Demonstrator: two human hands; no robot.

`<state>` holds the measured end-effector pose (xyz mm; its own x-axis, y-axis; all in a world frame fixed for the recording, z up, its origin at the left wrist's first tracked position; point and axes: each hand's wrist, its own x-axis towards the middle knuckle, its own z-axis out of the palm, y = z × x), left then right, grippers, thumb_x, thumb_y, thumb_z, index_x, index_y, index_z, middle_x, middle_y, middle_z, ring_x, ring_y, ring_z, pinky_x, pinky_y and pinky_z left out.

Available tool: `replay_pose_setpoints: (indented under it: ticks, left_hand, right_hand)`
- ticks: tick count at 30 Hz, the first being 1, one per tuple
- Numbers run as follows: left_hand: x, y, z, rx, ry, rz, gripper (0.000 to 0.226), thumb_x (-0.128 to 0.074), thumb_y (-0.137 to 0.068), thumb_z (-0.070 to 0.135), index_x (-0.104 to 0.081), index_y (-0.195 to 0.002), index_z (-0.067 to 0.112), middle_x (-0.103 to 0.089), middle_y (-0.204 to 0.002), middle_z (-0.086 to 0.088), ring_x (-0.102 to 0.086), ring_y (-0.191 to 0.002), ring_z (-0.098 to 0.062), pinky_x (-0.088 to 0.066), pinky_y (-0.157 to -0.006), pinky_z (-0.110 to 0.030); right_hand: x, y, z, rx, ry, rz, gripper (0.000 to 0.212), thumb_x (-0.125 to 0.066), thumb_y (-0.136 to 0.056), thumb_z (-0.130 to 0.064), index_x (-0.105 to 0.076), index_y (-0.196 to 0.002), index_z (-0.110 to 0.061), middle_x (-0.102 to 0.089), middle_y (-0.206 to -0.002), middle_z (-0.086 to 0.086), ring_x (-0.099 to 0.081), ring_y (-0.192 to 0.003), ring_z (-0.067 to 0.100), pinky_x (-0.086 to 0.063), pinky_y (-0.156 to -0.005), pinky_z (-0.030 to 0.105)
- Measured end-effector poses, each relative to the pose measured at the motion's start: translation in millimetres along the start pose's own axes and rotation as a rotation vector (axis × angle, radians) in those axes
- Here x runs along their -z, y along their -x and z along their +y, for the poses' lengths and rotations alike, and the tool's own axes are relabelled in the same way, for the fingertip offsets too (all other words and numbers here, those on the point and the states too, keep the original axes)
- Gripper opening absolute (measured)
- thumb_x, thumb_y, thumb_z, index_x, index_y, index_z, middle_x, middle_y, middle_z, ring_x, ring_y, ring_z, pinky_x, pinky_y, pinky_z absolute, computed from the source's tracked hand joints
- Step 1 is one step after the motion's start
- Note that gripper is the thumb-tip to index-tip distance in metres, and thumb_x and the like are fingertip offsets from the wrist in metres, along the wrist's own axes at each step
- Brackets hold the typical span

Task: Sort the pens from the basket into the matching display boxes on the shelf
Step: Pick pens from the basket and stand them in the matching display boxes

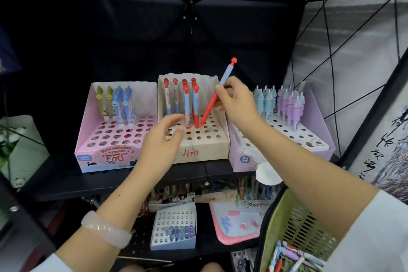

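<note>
— On the shelf (123, 180), what surrounds the middle box (198, 150)?
— Pink box (106, 157) left, lilac box (249, 159) right, green basket (293, 227) below.
— Your hands?
— My right hand (236, 101) pinches a red-and-blue pen (217, 93), tilted, tip at a hole beside standing pens (189, 104). My left hand (163, 139) hovers before the box, fingers loosely apart.

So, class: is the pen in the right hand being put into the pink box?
No, the right hand holds the red pen with its tip in the middle beige box.
</note>
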<state>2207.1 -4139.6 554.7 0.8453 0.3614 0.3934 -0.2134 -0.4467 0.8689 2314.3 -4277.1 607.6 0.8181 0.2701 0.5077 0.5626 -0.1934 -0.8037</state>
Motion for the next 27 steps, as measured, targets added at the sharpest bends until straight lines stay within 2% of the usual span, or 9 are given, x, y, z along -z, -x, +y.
replay_pose_setpoints:
  ticks: [3,6,8,12,16,20,23,25,27]
  left_hand:
    - [16,0,-8,0.006,-0.015,0.03,0.03,-0.047,-0.094,0.012,-0.055,-0.118,0.029,-0.053,-0.107,0.025,-0.047,-0.111,0.001,-0.034,-0.097,-0.021]
    - [26,2,-14,-0.001,-0.007,0.016,0.03,-0.045,-0.095,0.011,-0.055,-0.112,0.033,-0.055,-0.109,0.024,-0.049,-0.107,0.007,-0.033,-0.093,-0.012]
    - [31,3,-18,0.0,-0.002,0.006,0.031,-0.045,-0.094,0.011,-0.055,-0.11,0.036,-0.056,-0.111,0.023,-0.048,-0.106,0.01,-0.031,-0.087,-0.008]
    - [34,6,-20,-0.003,0.035,0.019,0.034,-0.045,-0.094,0.007,-0.054,-0.105,0.038,-0.056,-0.109,0.025,-0.048,-0.105,0.013,-0.033,-0.086,-0.007]
    - [34,11,-19,-0.018,0.042,0.015,0.031,-0.045,-0.094,0.008,-0.055,-0.107,0.035,-0.055,-0.107,0.027,-0.047,-0.099,0.02,-0.036,-0.078,0.003]
    - [37,17,-15,-0.017,0.056,0.016,0.028,-0.046,-0.094,0.007,-0.055,-0.106,0.03,-0.056,-0.105,0.024,-0.048,-0.097,0.019,-0.034,-0.077,0.006]
    - [38,22,-14,-0.01,0.055,0.017,0.026,-0.046,-0.094,0.008,-0.055,-0.107,0.029,-0.058,-0.106,0.02,-0.05,-0.1,0.012,-0.036,-0.08,0.0]
    - [35,27,-13,-0.001,0.062,-0.002,0.025,-0.046,-0.095,0.008,-0.055,-0.107,0.028,-0.058,-0.107,0.017,-0.051,-0.101,0.008,-0.038,-0.081,-0.003]
    - [27,33,-11,0.003,0.082,-0.045,0.025,-0.047,-0.095,0.009,-0.054,-0.105,0.03,-0.059,-0.107,0.017,-0.051,-0.102,0.008,-0.038,-0.08,-0.001]
  right_hand:
    - [-19,0,1,0.035,0.051,0.008,0.015,-0.046,-0.097,-0.016,-0.048,-0.083,-0.022,-0.062,-0.069,0.001,-0.067,-0.073,0.017,-0.056,-0.067,0.028]
    - [-36,4,3,0.033,0.146,-0.048,0.014,-0.046,-0.097,-0.019,-0.048,-0.083,-0.018,-0.062,-0.072,0.009,-0.066,-0.076,0.027,-0.056,-0.072,0.043]
    - [-40,6,2,0.061,0.225,-0.048,0.016,-0.047,-0.097,-0.021,-0.046,-0.082,-0.017,-0.059,-0.068,0.009,-0.064,-0.073,0.031,-0.055,-0.07,0.046]
    - [-47,5,-7,0.168,0.402,-0.051,0.01,-0.048,-0.097,-0.021,-0.049,-0.093,-0.012,-0.056,-0.064,0.001,-0.06,-0.06,0.02,-0.05,-0.057,0.033]
    - [-53,10,-6,0.147,0.506,-0.09,0.022,-0.047,-0.097,-0.023,-0.054,-0.109,-0.005,-0.065,-0.081,0.011,-0.064,-0.071,0.025,-0.054,-0.067,0.038]
    - [-62,22,10,0.062,0.616,-0.184,0.024,-0.049,-0.096,-0.024,-0.057,-0.106,-0.003,-0.066,-0.091,0.012,-0.063,-0.078,0.024,-0.046,-0.065,0.028]
    - [-63,25,11,-0.005,0.554,-0.182,0.022,-0.055,-0.093,-0.024,-0.06,-0.105,-0.006,-0.068,-0.09,0.007,-0.061,-0.075,0.015,-0.043,-0.065,0.022]
    - [-55,25,6,-0.05,0.494,-0.209,0.02,-0.059,-0.091,-0.025,-0.062,-0.104,-0.01,-0.066,-0.08,-0.002,-0.061,-0.072,0.009,-0.045,-0.066,0.019]
    - [-40,29,1,-0.056,0.461,-0.242,0.018,-0.06,-0.09,-0.025,-0.062,-0.102,-0.013,-0.059,-0.075,-0.009,-0.056,-0.069,0.004,-0.051,-0.071,0.023]
